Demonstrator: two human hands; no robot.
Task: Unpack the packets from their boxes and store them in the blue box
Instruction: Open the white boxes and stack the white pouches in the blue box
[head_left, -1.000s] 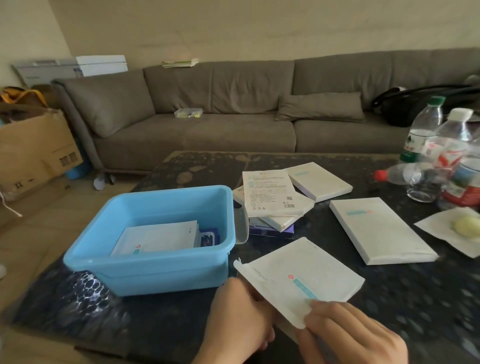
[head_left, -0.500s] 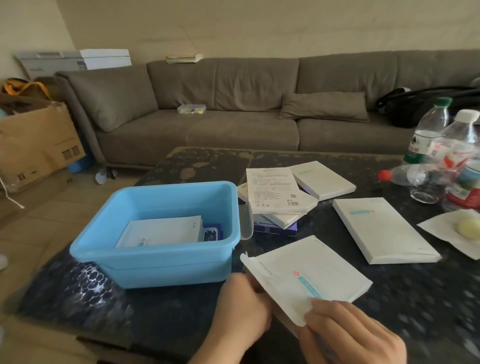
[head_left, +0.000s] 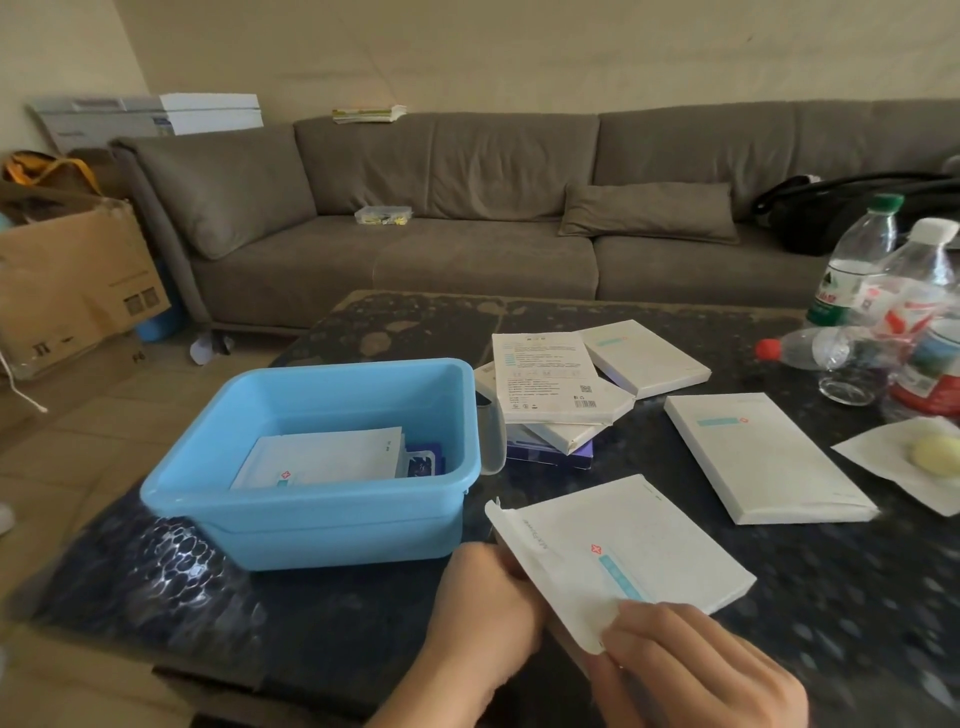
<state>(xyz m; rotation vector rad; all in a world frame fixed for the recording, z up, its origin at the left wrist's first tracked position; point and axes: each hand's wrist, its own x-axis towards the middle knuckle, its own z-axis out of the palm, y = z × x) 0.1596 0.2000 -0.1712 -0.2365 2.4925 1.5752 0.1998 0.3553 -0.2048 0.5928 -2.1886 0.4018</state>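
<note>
A white packet (head_left: 618, 551) is held low over the dark tabletop (head_left: 857, 597), pinched at its near corner by the right hand (head_left: 696, 670) at its 6 o'clock and gripped along its left edge by the left hand (head_left: 483, 618) at 8 o'clock. The blue box (head_left: 322, 509), with packets inside, sits at its 10 o'clock. A stack of white boxes (head_left: 556, 395) lies at 12 o'clock, and a flat white box (head_left: 763, 457) at 2 o'clock.
</note>
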